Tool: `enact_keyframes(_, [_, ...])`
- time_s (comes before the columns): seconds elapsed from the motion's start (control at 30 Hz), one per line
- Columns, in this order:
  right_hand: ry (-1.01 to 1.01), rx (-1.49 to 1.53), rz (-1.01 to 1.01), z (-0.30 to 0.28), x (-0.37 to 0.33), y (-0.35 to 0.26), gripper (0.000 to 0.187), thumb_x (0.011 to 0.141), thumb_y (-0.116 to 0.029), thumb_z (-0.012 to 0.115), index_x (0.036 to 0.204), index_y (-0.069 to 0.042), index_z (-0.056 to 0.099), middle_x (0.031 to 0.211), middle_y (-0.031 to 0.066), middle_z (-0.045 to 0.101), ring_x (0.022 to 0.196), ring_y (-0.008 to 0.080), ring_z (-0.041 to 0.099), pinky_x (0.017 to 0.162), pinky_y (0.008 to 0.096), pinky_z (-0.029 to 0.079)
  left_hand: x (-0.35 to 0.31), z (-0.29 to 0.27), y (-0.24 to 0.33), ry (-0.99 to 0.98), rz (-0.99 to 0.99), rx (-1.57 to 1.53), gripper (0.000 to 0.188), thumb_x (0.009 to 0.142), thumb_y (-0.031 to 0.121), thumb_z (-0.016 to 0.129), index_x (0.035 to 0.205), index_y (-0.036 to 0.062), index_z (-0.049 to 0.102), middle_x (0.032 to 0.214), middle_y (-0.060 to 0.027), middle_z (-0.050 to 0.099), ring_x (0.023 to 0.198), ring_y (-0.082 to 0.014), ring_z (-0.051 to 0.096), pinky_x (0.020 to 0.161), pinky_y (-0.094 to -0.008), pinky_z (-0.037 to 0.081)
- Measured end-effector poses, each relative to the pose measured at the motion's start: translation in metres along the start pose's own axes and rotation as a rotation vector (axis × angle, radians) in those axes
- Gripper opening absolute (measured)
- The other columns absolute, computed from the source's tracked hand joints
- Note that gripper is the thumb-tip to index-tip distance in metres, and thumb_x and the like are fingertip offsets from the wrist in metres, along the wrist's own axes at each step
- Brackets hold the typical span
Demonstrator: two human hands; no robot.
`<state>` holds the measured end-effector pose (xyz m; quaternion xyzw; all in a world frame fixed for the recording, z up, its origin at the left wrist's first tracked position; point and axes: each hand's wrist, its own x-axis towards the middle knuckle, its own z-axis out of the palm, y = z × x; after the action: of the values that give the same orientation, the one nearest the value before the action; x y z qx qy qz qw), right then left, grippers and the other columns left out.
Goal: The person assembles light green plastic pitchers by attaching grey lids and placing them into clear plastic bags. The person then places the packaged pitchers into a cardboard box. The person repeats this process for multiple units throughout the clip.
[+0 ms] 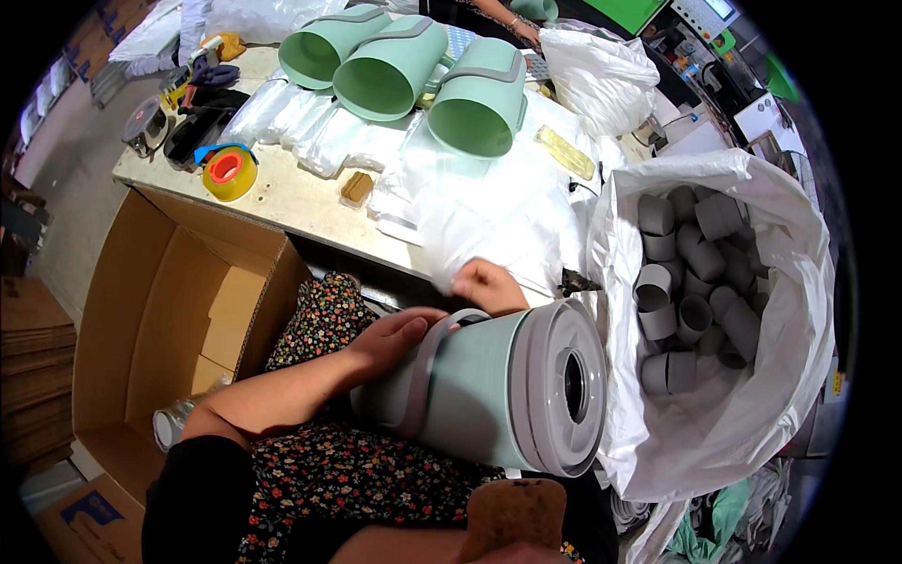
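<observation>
Across my lap lies a pale green plastic canister (pixel 470 381) on its side, its grey ring-shaped lid (pixel 537 395) with a round central hole turned to the right. A grey carrying strap (pixel 420 387) runs around its body. My left hand (pixel 402 336) is closed on the canister's upper side by the handle, fingertips partly hidden. Just beyond the canister, my right hand (pixel 490 286) has curled fingers that pinch the lower end of a clear plastic bag (pixel 470 216). That bag spreads over the table edge; the right forearm is hidden behind the canister.
Three green canisters (pixel 385 80) lie on the table (pixel 282 202) with white packets and a yellow tape roll (pixel 229 173). An open cardboard box (pixel 141 301) stands at left. On the right, a white sack (pixel 625 414) holds several grey cylinders (pixel 695 315). Another person's hand (pixel 526 33) shows behind.
</observation>
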<state>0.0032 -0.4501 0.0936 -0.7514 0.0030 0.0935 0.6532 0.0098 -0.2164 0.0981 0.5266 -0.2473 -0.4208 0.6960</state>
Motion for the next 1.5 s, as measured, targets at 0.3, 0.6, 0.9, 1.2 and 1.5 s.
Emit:
enact_keyframes(0.3, [0.155, 0.627, -0.023, 0.010, -0.034, 0.035, 0.016, 0.092, -0.024, 0.054, 0.090, -0.009, 0.048, 0.076, 0.0019, 0.055, 0.067, 0.0078, 0.051, 0.063, 0.0235, 0.043, 0.073, 0.020, 0.021, 0.218, 0.095, 0.534, 0.027, 0.082, 0.014, 0.065, 0.101, 0.0014, 0.051, 0.088, -0.0015, 0.049, 0.078, -0.0079, 0.049, 0.068, -0.0221, 0.042])
enact_keyframes(0.6, [0.155, 0.187, -0.403, 0.011, -0.177, -0.073, 0.021, 0.090, -0.025, 0.053, 0.095, -0.005, 0.057, 0.071, 0.0045, 0.058, 0.066, 0.0129, 0.057, 0.059, 0.0256, 0.047, 0.016, 0.040, 0.079, 0.018, 0.811, 0.470, 0.011, 0.078, -0.006, 0.050, 0.082, 0.0041, 0.049, 0.082, -0.0107, 0.056, 0.076, -0.0211, 0.055, 0.069, -0.0317, 0.046])
enact_keyframes(0.9, [-0.335, -0.309, -0.426, 0.031, -0.213, -0.114, 0.014, 0.087, -0.011, 0.058, 0.095, 0.000, 0.063, 0.070, 0.0084, 0.061, 0.072, 0.0175, 0.063, 0.064, 0.0267, 0.051, 0.021, 0.012, 0.031, 0.435, 0.707, 0.627, 0.007, 0.074, 0.000, 0.053, 0.081, 0.0014, 0.053, 0.084, -0.0142, 0.056, 0.081, -0.0316, 0.053, 0.074, -0.0373, 0.043])
enact_keyframes(1.2, [0.367, -0.187, 0.069, 0.137, -0.219, 0.067, 0.044, 0.079, -0.009, 0.059, 0.121, -0.001, 0.049, 0.112, 0.0172, 0.056, 0.108, 0.0258, 0.051, 0.088, 0.0357, 0.045, -0.100, -0.044, -0.022, 0.288, 0.382, 1.260, 0.011, 0.068, -0.002, 0.058, 0.077, 0.0036, 0.056, 0.108, -0.0135, 0.051, 0.101, -0.0349, 0.047, 0.089, -0.0427, 0.038])
enact_keyframes(1.5, [-0.360, -0.353, 0.002, 0.161, -0.120, -0.012, 0.030, 0.085, -0.018, 0.056, 0.110, -0.001, 0.057, 0.092, 0.0186, 0.063, 0.084, 0.0305, 0.062, 0.074, 0.0373, 0.048, -0.031, 0.014, -0.014, 0.167, 0.751, 1.243, 0.064, 0.069, 0.037, 0.069, 0.124, 0.0112, 0.050, 0.104, -0.0113, 0.051, 0.098, -0.0301, 0.048, 0.084, -0.0429, 0.036])
